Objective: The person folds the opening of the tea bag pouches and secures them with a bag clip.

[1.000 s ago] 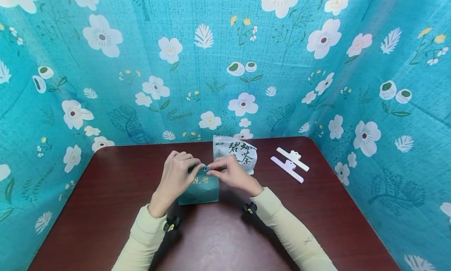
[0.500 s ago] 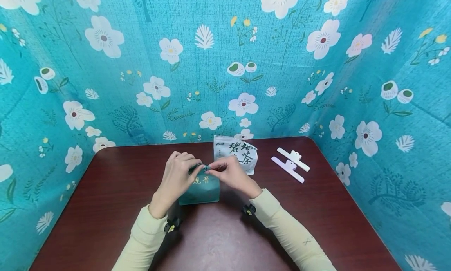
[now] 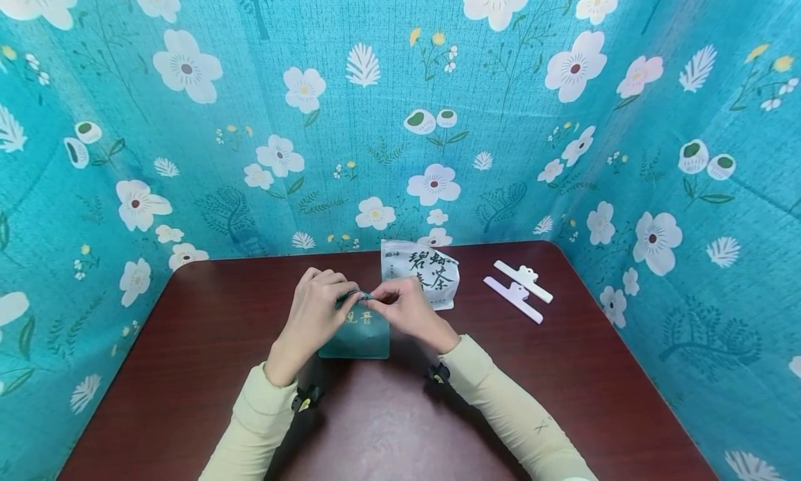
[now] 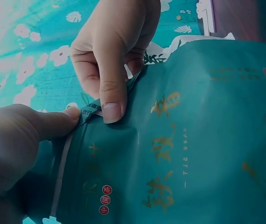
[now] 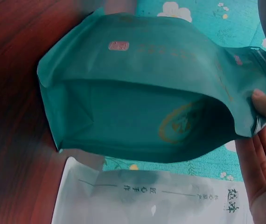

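A dark green tea pouch (image 3: 359, 342) with gold characters stands on the table in the head view. Its top is folded or pressed between both hands. My left hand (image 3: 316, 311) pinches the left part of that top edge, and my right hand (image 3: 409, 311) pinches the right part, close beside it. In the left wrist view, the right thumb (image 4: 112, 93) lies on the front of the pouch near a folded strip (image 4: 91, 111). The right wrist view shows the pouch's side gusset (image 5: 123, 116), with the right hand's fingers (image 5: 259, 158) at its top end.
Behind the right hand stands a white tea pouch (image 3: 446, 283) with dark green characters. Farther right, a white clip (image 3: 523, 281) and a pale lilac clip (image 3: 513, 299) lie side by side on the dark red table (image 3: 206, 342). A floral turquoise cloth (image 3: 375, 154) hangs around the table.
The right wrist has shifted slightly left and the pouch's top edge looks a little more folded down. Both hands keep pinching it; the white pouch and clips have stayed put.
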Demonstrator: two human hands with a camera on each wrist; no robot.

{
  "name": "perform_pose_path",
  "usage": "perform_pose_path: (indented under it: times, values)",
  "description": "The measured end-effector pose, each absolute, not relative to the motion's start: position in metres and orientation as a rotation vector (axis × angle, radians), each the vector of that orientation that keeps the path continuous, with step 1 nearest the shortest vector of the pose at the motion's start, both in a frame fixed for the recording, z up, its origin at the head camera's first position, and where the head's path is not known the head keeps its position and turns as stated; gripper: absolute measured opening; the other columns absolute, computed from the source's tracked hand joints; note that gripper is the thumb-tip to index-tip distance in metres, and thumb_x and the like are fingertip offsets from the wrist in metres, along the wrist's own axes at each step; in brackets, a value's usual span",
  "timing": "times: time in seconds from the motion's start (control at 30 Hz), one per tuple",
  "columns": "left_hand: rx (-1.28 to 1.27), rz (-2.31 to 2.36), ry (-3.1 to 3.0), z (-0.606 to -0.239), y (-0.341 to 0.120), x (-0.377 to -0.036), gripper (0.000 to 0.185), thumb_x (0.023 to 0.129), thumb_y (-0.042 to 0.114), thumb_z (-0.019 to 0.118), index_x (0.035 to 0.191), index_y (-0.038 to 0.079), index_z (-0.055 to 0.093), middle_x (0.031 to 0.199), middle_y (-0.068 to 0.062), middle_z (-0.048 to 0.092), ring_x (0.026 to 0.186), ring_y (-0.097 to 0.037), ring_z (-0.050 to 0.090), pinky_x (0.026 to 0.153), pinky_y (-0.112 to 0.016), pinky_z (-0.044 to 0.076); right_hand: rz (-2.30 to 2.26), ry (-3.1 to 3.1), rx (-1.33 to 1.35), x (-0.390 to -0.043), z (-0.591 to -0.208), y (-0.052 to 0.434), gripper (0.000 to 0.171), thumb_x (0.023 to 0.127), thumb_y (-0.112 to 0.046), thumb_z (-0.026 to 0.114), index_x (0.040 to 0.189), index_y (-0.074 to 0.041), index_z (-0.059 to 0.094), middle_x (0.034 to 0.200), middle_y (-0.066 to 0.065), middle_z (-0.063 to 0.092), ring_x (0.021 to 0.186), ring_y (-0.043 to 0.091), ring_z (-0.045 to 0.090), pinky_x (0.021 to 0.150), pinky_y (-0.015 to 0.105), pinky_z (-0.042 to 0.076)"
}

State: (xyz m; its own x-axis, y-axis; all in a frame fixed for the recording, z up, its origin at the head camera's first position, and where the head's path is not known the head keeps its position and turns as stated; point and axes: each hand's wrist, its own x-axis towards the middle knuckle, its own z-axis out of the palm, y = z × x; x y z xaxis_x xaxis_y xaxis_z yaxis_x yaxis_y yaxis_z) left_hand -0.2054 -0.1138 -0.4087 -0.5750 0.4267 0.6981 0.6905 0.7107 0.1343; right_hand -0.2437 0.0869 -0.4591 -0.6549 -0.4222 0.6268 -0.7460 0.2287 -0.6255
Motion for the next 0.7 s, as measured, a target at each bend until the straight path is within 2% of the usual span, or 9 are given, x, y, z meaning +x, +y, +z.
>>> perform_pose_path:
  times: [0.17, 0.3, 0.43, 0.7]
  values:
    - [-0.866, -0.521, -2.252, -0.408, -0.115, -0.207, 0.006, 0.083, 0.012, 0.085, 0.085, 0.011, 0.08, 0.078, 0.0, 0.073, 0.072, -0.017, 0.061, 0.075, -0.037, 0.043, 1.411, -2.198, 1.12, -0.246, -0.459, 0.087, 0.004, 0.088, -0.009, 0.08, 0.091, -0.012, 0.081, 0.08, 0.0, 0.074, 0.067, 0.004, 0.068, 0.062, 0.022, 0.057]
    - [-0.863, -0.521, -2.238, -0.409, -0.116, -0.208, 0.006, 0.082, 0.011, 0.086, 0.085, 0.01, 0.08, 0.078, -0.001, 0.073, 0.072, -0.018, 0.062, 0.075, -0.038, 0.043, 1.418, -2.188, 1.183, -0.245, -0.453, 0.087, 0.012, 0.091, -0.014, 0.078, 0.102, -0.01, 0.081, 0.09, 0.001, 0.076, 0.079, 0.005, 0.071, 0.068, 0.023, 0.059]
    - [-0.861, -0.528, -2.236, -0.409, -0.117, -0.209, 0.007, 0.082, 0.011, 0.086, 0.085, 0.009, 0.081, 0.078, -0.001, 0.073, 0.072, -0.018, 0.062, 0.075, -0.038, 0.043, 1.382, -2.18, 1.22, -0.244, -0.448, 0.087, 0.015, 0.095, -0.012, 0.073, 0.107, -0.008, 0.08, 0.097, 0.002, 0.077, 0.087, 0.006, 0.07, 0.072, 0.023, 0.058]
    - [-0.881, -0.542, -2.253, -0.405, -0.123, -0.209, 0.012, 0.083, 0.017, 0.086, 0.091, 0.01, 0.081, 0.079, -0.001, 0.074, 0.073, -0.017, 0.064, 0.074, -0.037, 0.044, 1.263, -2.076, 1.292, -0.252, -0.45, 0.085, 0.013, 0.093, -0.005, 0.073, 0.103, -0.004, 0.08, 0.09, 0.004, 0.077, 0.079, 0.007, 0.071, 0.068, 0.019, 0.055]
